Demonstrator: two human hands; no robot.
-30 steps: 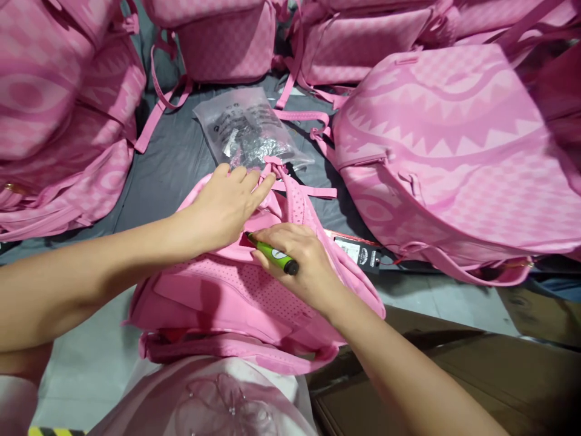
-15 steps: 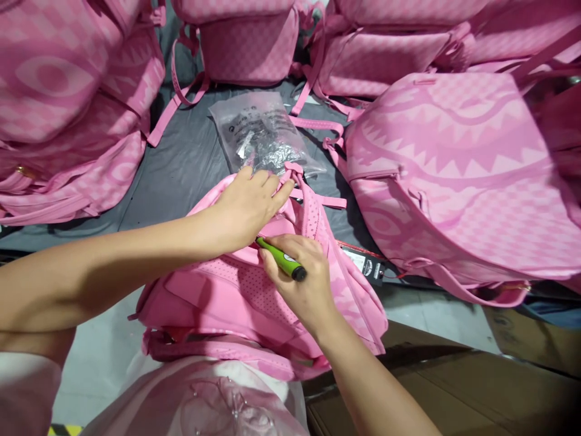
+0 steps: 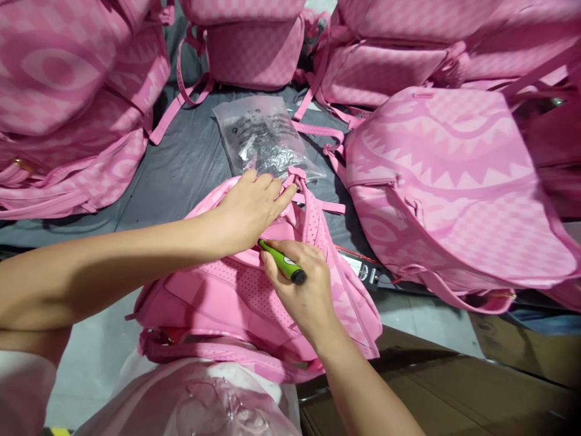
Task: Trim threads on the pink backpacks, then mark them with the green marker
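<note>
A pink backpack [image 3: 245,287] lies with its dotted mesh back and straps facing up, at the near edge of the grey-covered table. My left hand [image 3: 252,209] grips its upper part, fingers bent over the fabric near the top loop. In my right hand [image 3: 302,278] is a green marker [image 3: 284,261] with a black end, held slanted between thumb and fingers. Its front tip points at the fabric just under my left hand; whether it touches is hidden. A black and white hang tag [image 3: 363,269] sticks out at the backpack's right side.
Another pink backpack [image 3: 454,188] with a tooth pattern lies to the right. More pink backpacks [image 3: 63,103] stand at left and along the back. Beyond my hands is a clear plastic bag [image 3: 267,136] on the grey table cover [image 3: 181,163]. Cardboard [image 3: 436,387] lies below right.
The view has shifted slightly. Both hands keep nearly the same place on the backpack, and the marker stays in my right hand.
</note>
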